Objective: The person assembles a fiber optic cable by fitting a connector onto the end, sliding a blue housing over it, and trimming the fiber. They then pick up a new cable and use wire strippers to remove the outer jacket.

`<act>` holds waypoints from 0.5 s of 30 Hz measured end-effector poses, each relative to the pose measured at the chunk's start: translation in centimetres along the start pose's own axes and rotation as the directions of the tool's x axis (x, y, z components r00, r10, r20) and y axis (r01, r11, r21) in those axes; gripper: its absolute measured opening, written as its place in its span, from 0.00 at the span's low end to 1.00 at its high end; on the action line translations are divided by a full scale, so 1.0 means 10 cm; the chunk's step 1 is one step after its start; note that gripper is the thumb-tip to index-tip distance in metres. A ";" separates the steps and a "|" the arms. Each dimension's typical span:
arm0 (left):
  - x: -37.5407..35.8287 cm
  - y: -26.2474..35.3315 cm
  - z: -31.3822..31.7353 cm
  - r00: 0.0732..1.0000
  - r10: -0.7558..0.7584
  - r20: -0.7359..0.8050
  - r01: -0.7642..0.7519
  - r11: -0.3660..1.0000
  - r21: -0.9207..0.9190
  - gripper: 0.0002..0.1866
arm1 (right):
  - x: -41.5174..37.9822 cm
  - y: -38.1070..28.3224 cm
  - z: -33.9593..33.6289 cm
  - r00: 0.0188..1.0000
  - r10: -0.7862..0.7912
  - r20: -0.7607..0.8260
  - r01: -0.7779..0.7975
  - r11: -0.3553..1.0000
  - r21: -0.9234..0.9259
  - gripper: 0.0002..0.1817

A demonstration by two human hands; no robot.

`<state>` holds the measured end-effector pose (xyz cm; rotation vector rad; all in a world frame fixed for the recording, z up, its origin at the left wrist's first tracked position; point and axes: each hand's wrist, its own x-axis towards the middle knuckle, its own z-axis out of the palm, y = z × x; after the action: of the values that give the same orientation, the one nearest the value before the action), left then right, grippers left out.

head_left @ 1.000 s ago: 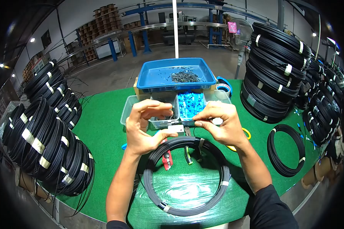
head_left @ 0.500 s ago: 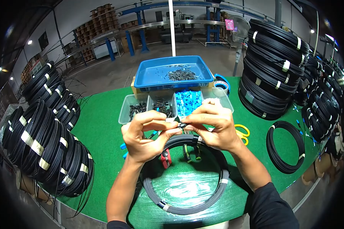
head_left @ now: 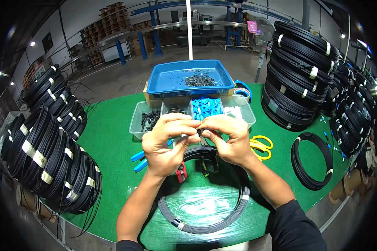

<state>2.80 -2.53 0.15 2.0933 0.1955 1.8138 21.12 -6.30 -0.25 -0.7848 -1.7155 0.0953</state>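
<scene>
While 1 black cable coil [head_left: 209, 229] lies flat on the green desk [head_left: 113, 125], 1 left hand [head_left: 167, 144] and 1 right hand [head_left: 230, 136] meet above its far edge, at 1 small dark piece [head_left: 200, 131]. The right hand is pinched onto that piece between thumb and forefinger. The left hand is curled, its thumb and fingers slightly parted beside the piece; whether it grips too, I cannot tell.

Within the coil's far side show 1 red tool [head_left: 181, 173] and 1 green-and-black-handled tool [head_left: 204, 168], partly hidden. Left of the coil's far edge are the 2 handles of 1 blue-handled tool [head_left: 139, 161]; right of that edge, 1 pair of yellow scissors [head_left: 262, 146] with 2 finger loops.

Beyond the coil stands 1 clear bin [head_left: 251, 118] of 4 compartments: 2 with black pieces, 1 with blue, 1 with white. Farther beyond the coil is 1 blue tray [head_left: 163, 79] with dark scraps, too many to count.

Right of the coil are 1 other loop of cable [head_left: 295, 163] and 1 tall stack [head_left: 297, 79]; left of it, 2 heaps of bundled cable [head_left: 52, 163].
</scene>
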 end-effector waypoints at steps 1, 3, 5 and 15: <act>-0.03 -0.03 0.00 1.000 -0.001 -0.001 0.001 1.000 -0.001 0.10 | -0.01 0.01 0.01 1.000 -0.002 -0.002 0.002 1.000 -0.011 0.10; -0.07 -0.06 0.00 0.998 -0.047 -0.049 0.044 0.998 -0.052 0.11 | -0.01 0.17 0.03 0.997 -0.076 -0.031 0.072 0.992 -0.105 0.09; -0.07 -0.08 0.00 0.997 -0.051 -0.058 0.043 0.991 -0.129 0.08 | -0.02 0.32 -0.01 0.989 -0.145 0.004 0.142 0.963 -0.230 0.08; -0.12 -0.36 -0.24 0.826 -0.563 -0.031 0.350 0.555 -0.754 0.05 | -0.11 0.75 -0.24 0.866 0.371 0.335 -0.130 0.814 -0.567 0.08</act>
<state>0.73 0.79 -1.97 1.0851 0.0632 1.4785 26.72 -1.96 -3.85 -1.5062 -2.0794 -0.0264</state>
